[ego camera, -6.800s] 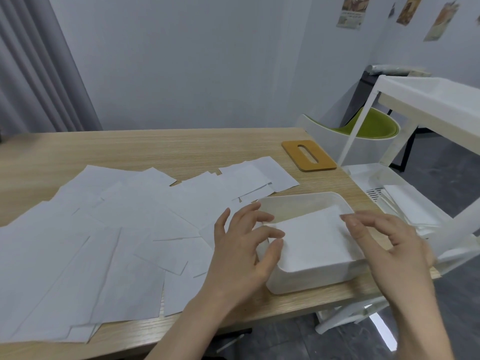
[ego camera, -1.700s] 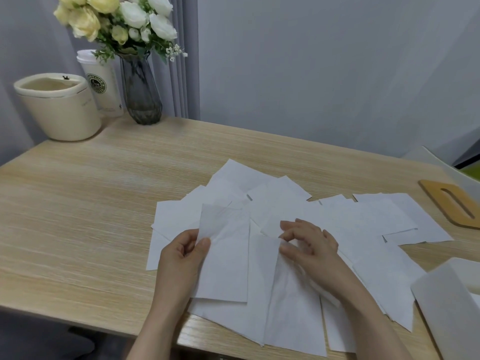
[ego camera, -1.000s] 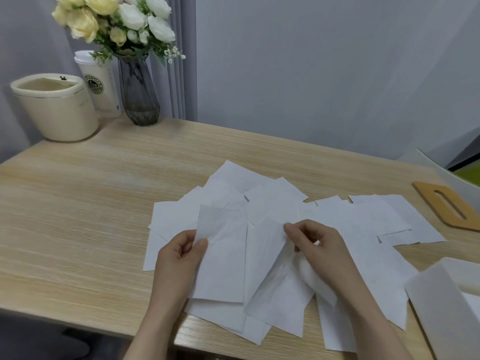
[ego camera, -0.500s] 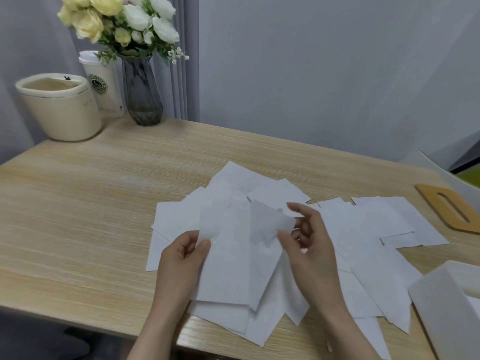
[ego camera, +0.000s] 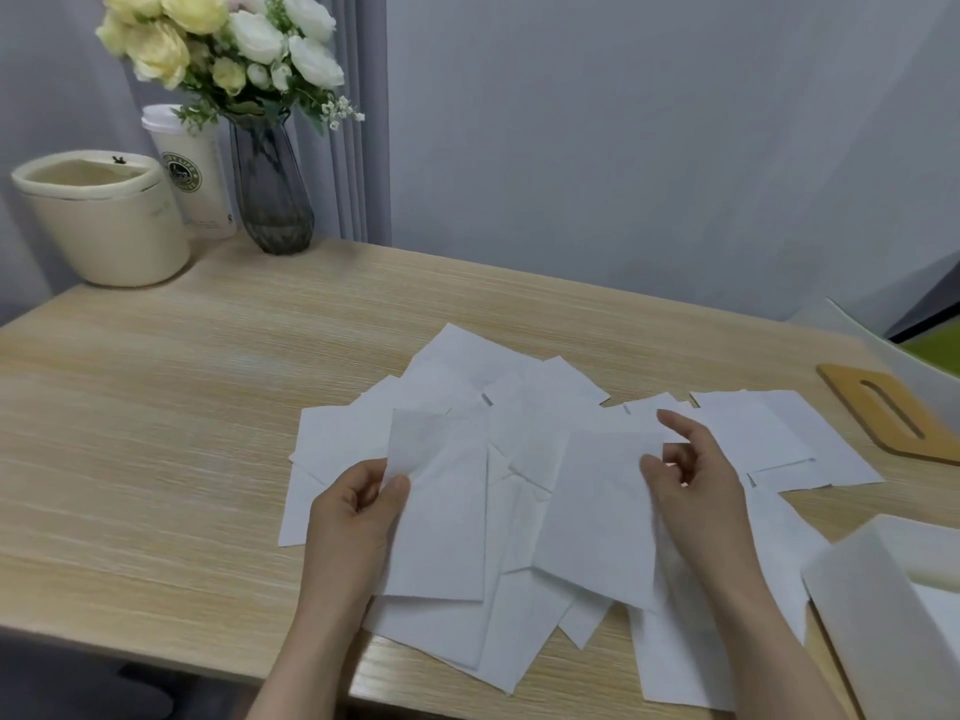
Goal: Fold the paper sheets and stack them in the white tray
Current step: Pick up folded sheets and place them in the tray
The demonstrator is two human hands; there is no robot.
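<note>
White paper sheets (ego camera: 524,423) lie fanned over the near right part of the wooden table (ego camera: 156,407), overlapping loosely, some hanging past the front edge. The spread probably keeps them within easy reach of both hands, so that one sheet at a time can be lifted clear for folding.

The left hand (ego camera: 358,517) pinches the left edge of one sheet (ego camera: 441,522) between thumb and curled fingers, holding it raised above the pile. The right hand (ego camera: 691,475) pinches the upper right corner of a second sheet (ego camera: 597,517) between thumb and middle fingers, with the forefinger stretched out above it. Each grip sits at an edge or corner, which leaves the middle of the paper free and lets the sheet hang flat. I judge that the two are being picked or brought together before a fold; no crease shows in either yet.

Both sheets look thin, soft and faintly textured, more like tissue than stiff paper, and they sag slightly from the grip. Such paper will likely crumple if squeezed, so a light pinch suits it.

At the lower right corner of the view, the white tray (ego camera: 883,615) stands on the table's edge, near the pile; its inside is barely visible, so what it holds cannot be told.
</note>
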